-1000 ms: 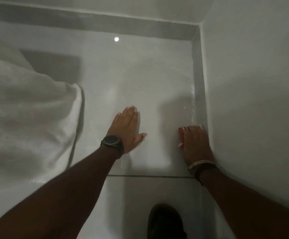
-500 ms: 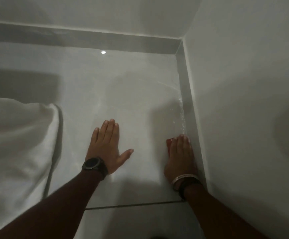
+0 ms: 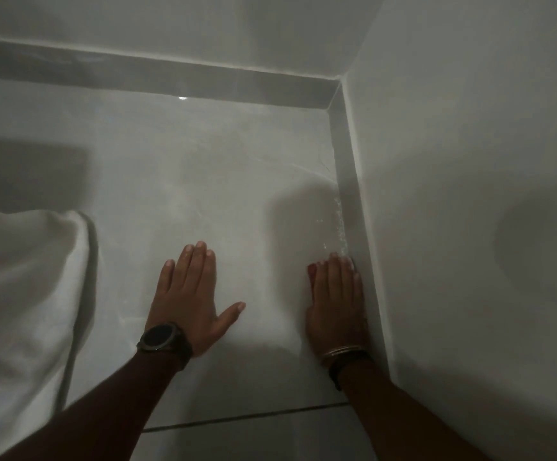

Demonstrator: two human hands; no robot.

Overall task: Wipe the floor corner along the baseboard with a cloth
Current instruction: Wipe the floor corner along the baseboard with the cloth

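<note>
- While the right hand (image 3: 335, 304) lies flat on the floor (image 3: 237, 181), its fingers (image 3: 333, 274) are straight and close together, pressing down on a red cloth (image 3: 311, 274); only a sliver of the cloth shows, at the left edge of the fingers.
- The cloth sits under those fingers, and their right side touches the baseboard (image 3: 348, 181), with the wall (image 3: 470, 161) rising just beyond.
- Small drops or specks (image 3: 338, 221) glint on the floor just ahead of the fingertips, along the foot of the baseboard; the corner (image 3: 333, 101) lies well ahead of them.
- The left hand (image 3: 190, 297) is spread open and flat on the floor, well to the left of the cloth, holding nothing; it appears to prop the body. A watch (image 3: 160, 337) sits on that wrist.
- A white fabric (image 3: 20, 277) lies far to the left of the left hand, apart from it.
- The cloth is probably soft, thin and light, so it will bunch or slip out from under the palm on the glossy tile unless pressure stays even.
- A flat press with the fingers over its front edge seems the best hold, letting that edge tuck into the seam.
- The stretch up to the corner looks not yet wiped.
</note>
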